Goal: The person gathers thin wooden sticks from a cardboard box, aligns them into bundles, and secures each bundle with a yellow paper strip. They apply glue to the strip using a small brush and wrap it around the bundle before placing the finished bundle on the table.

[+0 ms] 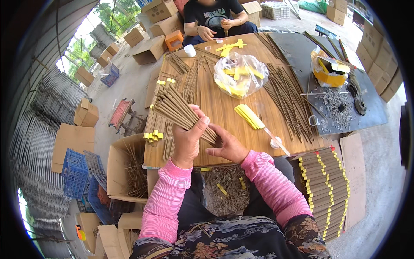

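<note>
A thick bundle of brown incense sticks [176, 108] is held slantwise over the table's near edge. My left hand [188, 140] wraps round its middle, thumb on top. At the bundle's lower right end, my right hand [228, 146] closes round the stick ends, its fingers partly hidden. Just left of the bundle, finished bundles with yellow bands [153, 136] lie on the wooden table [211, 101]. To the right, a fan of yellow paper strips [249, 116] rests beside a flat stick-like spreader [277, 141] lying across a small white lid [276, 142].
Loose sticks [289, 99] and a clear bag of yellow strips [240, 75] lie farther back. Across the table sits another person [213, 21], hands at work. Banded bundles [325, 194] are stacked at the lower right. An open carton [125, 168] stands at the left; a debris-filled container [226, 187] sits below.
</note>
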`<action>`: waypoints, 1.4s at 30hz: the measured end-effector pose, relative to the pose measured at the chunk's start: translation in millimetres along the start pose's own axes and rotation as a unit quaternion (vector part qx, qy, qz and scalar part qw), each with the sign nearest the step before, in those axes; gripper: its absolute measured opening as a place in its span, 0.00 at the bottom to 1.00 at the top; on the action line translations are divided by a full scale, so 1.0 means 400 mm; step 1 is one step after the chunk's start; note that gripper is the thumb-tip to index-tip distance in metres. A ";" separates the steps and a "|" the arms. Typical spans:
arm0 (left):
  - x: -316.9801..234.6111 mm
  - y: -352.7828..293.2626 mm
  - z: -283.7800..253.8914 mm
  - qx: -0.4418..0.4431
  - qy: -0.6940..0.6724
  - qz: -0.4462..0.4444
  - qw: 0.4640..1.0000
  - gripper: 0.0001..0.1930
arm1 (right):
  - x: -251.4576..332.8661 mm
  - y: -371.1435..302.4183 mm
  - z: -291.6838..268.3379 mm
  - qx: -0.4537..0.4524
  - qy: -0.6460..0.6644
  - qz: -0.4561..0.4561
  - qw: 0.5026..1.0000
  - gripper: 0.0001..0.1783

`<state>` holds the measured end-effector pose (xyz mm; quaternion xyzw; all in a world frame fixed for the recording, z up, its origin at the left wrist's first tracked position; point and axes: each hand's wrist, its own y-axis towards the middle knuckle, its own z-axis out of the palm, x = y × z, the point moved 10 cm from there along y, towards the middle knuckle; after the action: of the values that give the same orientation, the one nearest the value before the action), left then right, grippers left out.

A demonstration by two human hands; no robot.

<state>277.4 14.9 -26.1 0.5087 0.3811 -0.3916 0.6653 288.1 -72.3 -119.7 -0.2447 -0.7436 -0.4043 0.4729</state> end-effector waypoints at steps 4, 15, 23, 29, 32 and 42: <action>-0.027 0.023 0.023 0.030 0.022 0.041 0.998 0.21 | -0.026 0.010 0.002 -0.010 -0.020 0.029 0.999 0.35; -0.014 0.033 -0.044 -0.038 -0.120 -0.048 0.991 0.12 | -0.038 -0.010 0.078 0.090 0.042 0.108 0.989 0.12; -0.019 0.033 -0.148 0.000 -0.270 -0.135 0.953 0.15 | 0.059 -0.102 0.208 0.298 0.475 0.225 0.797 0.10; 0.038 -0.030 -0.141 0.021 -0.313 -0.156 0.937 0.22 | 0.074 -0.139 0.235 0.316 0.532 0.254 0.744 0.10; 0.074 -0.028 -0.185 -0.014 -0.285 -0.144 0.948 0.18 | 0.058 -0.136 0.246 0.307 0.534 0.251 0.746 0.13; 0.163 -0.061 -0.249 -0.024 -0.450 -0.199 0.870 0.21 | 0.026 -0.136 0.287 0.304 0.525 0.343 0.718 0.18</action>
<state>270.8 98.9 -113.4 0.1744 0.1426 -0.6928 0.6850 184.8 -6.9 -156.3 -0.0751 -0.3243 -0.0304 0.9425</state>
